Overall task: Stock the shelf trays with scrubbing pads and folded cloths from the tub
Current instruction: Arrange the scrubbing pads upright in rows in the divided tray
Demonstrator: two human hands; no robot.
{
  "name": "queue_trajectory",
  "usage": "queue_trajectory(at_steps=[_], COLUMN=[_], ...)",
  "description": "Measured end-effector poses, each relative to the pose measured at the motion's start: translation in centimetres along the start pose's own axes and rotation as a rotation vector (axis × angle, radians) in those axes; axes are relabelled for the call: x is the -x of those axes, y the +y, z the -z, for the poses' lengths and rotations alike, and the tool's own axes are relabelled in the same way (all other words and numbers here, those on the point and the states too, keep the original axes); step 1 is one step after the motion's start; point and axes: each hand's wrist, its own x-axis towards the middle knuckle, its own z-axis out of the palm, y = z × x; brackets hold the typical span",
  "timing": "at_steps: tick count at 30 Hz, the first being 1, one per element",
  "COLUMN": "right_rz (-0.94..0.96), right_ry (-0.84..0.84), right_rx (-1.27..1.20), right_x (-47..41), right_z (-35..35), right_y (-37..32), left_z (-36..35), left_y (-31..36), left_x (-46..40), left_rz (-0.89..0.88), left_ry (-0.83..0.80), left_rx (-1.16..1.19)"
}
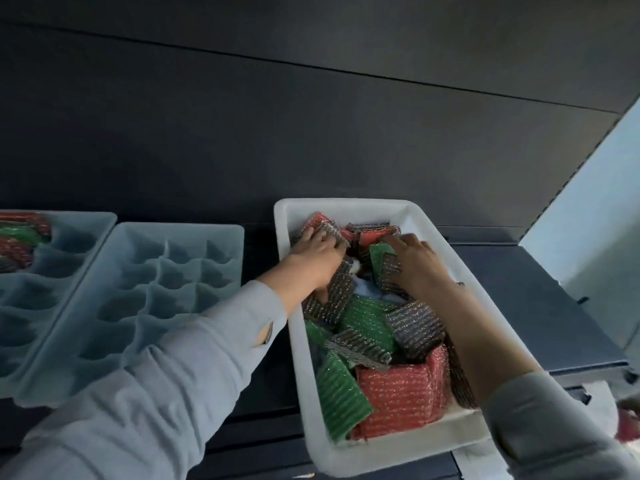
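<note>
The white tub (pixel 349 209) sits on the dark shelf (pixel 540 306), right of the two blue trays (pixel 114 355) — the near one empty. Both hands are buried at its far end: the left hand (pixel 313 252) presses fingers on a red pad (pixel 317 221), the right hand (pixel 415 261) on a green pad (pixel 381 254) — whether either grips, I cannot tell. Trays lie leftward, nearer the left hand.

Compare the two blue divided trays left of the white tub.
The nearer tray shows only empty compartments; the farther-left tray already holds red and green pads at its back end. The nearer tray is fully in view; the farther-left tray is cut off by the frame edge. Both are pale blue, translucent, and divided into cells.
</note>
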Motion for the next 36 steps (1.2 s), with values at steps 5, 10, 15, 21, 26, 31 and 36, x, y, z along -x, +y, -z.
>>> queue_trajectory(at_steps=[5, 10, 15, 21, 26, 31, 36], right_rz=[0.166, 0.1, 0.077, 0.082, 0.047, -0.227, -0.346], right_ry=[-0.1, -0.079, 0.052, -0.072, 0.019, 0.255, 0.325], right_rx=[0.161, 0.173, -0.008, -0.039, -0.148, -0.912, -1.317], right_x=[-2.2, -3.5, -4.3, -4.5, -4.5, -3.2, -2.1], right_z=[-0.6, 0.8, 2.0, 0.7, 3.2, 5.7, 5.6], right_y=[0.7, 0.5, 1.1, 0.8, 1.8, 2.5, -0.3], left_z=[0.0, 0.6, 0.8, 0.6, 2.2, 3.1, 2.4], left_y=[-0.3, -2.4, -2.8, -2.3, -3.7, -5.2, -6.3], left_x=[0.6, 0.5, -2.1, -2.1, 0.1, 2.1, 4.3], left_rz=[-0.031, 0.037, 0.064, 0.004, 0.035, 0.164, 0.045], left_ry=[0.132, 0.275, 0.095, 0.184, 0.406, 0.591, 0.349], left_rx=[0.091, 0.298, 0.224, 0.288, 0.531, 0.967, 1.384])
